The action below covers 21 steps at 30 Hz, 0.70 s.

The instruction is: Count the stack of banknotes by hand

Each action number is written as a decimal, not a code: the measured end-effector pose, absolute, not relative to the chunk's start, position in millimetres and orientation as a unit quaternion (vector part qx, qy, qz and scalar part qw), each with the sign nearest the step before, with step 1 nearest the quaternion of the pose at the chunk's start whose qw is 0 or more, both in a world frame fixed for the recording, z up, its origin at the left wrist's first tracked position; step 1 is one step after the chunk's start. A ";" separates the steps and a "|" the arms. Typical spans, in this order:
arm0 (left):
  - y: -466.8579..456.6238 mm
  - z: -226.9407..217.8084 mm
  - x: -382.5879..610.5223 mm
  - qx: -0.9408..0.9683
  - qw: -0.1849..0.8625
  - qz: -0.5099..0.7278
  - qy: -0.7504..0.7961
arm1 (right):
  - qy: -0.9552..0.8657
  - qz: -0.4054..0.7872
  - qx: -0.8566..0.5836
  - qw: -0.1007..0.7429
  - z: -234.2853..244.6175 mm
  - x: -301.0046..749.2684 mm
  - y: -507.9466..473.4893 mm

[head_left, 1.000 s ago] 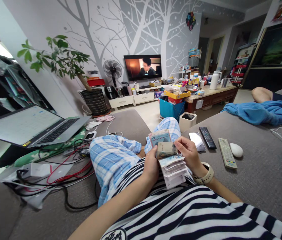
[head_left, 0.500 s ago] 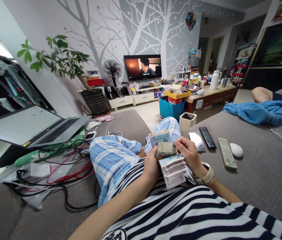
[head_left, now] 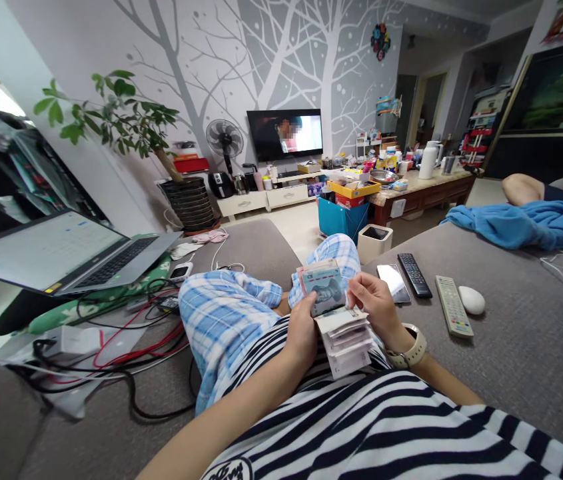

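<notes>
A thick stack of banknotes [head_left: 341,330] rests in my lap, over my striped shirt and blue plaid trousers. My left hand [head_left: 302,332] is closed around the stack's left side, thumb on top. My right hand [head_left: 378,307], with a pale watch on the wrist, pinches the right edge of the notes. The upper notes [head_left: 322,283] are bent up and away from me, showing a grey-green printed face.
On the grey sofa to my right lie a phone [head_left: 393,281], a black remote [head_left: 414,274], a light remote [head_left: 454,305] and a white mouse [head_left: 472,300]. An open laptop [head_left: 56,252] and tangled cables [head_left: 126,337] sit to my left. Another person's knee [head_left: 524,189] and a blue blanket are at far right.
The brownish note that lay folded on top has been turned over; a grey-green note face shows now. Both hands stay at the stack. The television picture changed.
</notes>
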State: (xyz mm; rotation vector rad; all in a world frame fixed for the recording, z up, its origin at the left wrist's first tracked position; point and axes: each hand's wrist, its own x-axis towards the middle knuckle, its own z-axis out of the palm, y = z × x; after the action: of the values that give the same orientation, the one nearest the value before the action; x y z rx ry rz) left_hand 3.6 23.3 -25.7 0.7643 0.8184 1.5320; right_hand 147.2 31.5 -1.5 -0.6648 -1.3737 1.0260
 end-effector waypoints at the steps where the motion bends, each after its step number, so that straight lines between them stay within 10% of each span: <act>1: 22.3 -24.7 3.6 0.330 0.585 0.652 0.352 | -0.585 0.442 -0.302 0.609 -2.4 146.8 33.5; 21: 31.2 -34.2 2.1 0.322 0.580 0.659 0.355 | -0.638 0.347 -0.336 0.600 -8.3 148.9 35.6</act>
State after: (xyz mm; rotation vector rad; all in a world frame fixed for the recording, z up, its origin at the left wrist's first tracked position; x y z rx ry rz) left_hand 2.1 31.2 -34.2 0.7522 0.8294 1.5395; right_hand 148.9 35.6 -8.3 -0.7791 -1.4794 0.8041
